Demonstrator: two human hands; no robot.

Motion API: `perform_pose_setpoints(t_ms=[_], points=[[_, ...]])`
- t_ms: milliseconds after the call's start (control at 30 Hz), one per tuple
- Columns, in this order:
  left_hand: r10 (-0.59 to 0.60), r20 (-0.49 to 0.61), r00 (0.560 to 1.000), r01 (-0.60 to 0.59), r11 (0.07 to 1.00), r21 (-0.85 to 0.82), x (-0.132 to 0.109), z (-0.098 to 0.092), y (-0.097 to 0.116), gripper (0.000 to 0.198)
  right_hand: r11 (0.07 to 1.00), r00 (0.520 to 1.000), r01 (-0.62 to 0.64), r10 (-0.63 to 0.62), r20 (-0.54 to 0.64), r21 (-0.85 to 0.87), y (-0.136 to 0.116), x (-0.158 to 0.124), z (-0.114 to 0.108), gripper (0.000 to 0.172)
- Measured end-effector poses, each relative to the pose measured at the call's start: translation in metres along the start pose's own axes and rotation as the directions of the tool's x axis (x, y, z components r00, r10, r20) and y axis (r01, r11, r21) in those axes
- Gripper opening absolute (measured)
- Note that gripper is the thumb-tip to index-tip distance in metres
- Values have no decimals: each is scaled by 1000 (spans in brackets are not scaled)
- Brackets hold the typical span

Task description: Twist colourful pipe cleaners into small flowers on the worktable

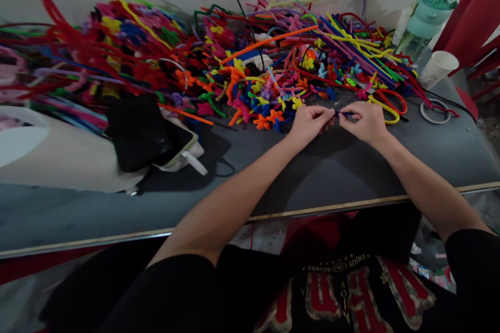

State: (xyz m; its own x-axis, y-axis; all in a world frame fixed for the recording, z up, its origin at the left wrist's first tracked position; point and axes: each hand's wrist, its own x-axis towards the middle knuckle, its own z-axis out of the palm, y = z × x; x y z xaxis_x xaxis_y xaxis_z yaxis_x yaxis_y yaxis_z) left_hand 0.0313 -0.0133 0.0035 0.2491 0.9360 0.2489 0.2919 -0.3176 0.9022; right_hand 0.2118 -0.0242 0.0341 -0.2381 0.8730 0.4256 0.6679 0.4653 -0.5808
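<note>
My left hand (311, 124) and my right hand (365, 119) meet over the table, close to the front of the pile. Between their fingertips is a short dark blue pipe cleaner (344, 113), pinched from both sides. Fingers cover most of it, so its full shape is hidden. Orange pipe-cleaner flowers (269, 119) lie just left of my left hand. Beside my right hand are a yellow loop (390, 117) and a red loop (400, 101) that look like scissor handles.
A large heap of colourful pipe cleaners (281, 78) runs along the wall. On the right stand a paper cup (439, 69), a green bottle (429, 15) and a grey ring (433, 113). At left lie a black pouch (135, 132), a phone (183, 138) and a white container (74, 161).
</note>
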Motion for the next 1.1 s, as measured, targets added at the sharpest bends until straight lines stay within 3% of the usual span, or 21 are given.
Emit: perform_pose_setpoints(t_ms=[100,200,367,533,667,733,800,867,933,1100], points=[[271,-34,962,-250,925,287,0,-6,-2,34,987,995,-103,104,-2,121,10,4,3,17],[451,29,892,-412,785,462,0,-9,-6,36,933,975,-220,210,66,285,18,9,5,22],[551,116,827,-505,634,585,-1,-14,-5,35,808,926,-358,245,286,468,21,14,5,21],[522,225,823,-539,592,599,-2,-19,2,33,785,893,-414,253,371,461,20,13,4,21],[435,70,898,-407,757,511,0,-10,4,28,896,949,-293,233,211,334,16,10,5,21],[269,-26,963,-246,910,334,3,-4,3,26,945,976,-211,191,102,248,11,7,6,19],[11,-14,1000,-10,998,55,8,-1,1,26,963,984,-179,175,40,201,6,5,7,17],[-202,99,974,218,956,-195,13,-1,0,26,962,982,-187,186,23,201,3,3,8,15],[-294,185,938,341,883,-323,16,-3,1,23,957,980,-197,197,19,212,2,2,10,15],[-275,140,951,307,890,-338,14,-6,-1,20,926,965,-260,241,99,274,9,5,11,18]])
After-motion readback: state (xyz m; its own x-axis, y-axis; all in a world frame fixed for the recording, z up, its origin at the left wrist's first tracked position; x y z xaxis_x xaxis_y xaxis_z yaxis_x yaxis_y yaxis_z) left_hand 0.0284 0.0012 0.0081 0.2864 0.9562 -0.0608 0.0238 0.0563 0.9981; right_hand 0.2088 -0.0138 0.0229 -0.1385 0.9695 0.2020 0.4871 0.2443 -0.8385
